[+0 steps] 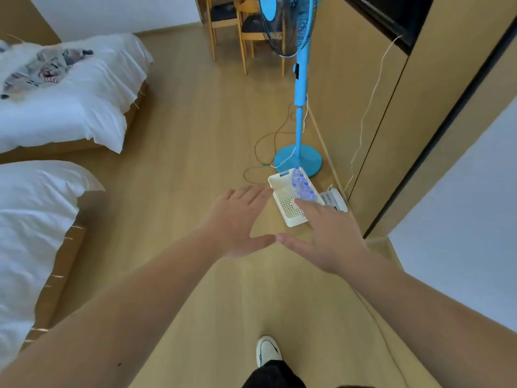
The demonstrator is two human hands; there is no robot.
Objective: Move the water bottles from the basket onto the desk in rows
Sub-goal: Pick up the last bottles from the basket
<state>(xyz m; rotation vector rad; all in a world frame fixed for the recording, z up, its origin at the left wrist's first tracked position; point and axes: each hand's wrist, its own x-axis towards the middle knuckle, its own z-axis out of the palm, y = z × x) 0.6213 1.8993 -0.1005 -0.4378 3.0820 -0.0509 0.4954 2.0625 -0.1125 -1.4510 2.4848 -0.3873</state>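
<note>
The white basket (291, 204) sat on the pale wood floor (201, 130), just before the blue fan (298, 152)'s round base; the water bottles (303, 183) lay inside it along the fan-side wall; both hands, left (237, 222) and right (327, 233), hovered with fingers spread, empty; white beds (56, 113) stood well away from the fan.

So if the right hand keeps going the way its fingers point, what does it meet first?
Probably the white basket on the floor: the right hand is open, its fingers aimed at the water bottles lying along the basket's right side. Depth is unclear from this view.
</note>
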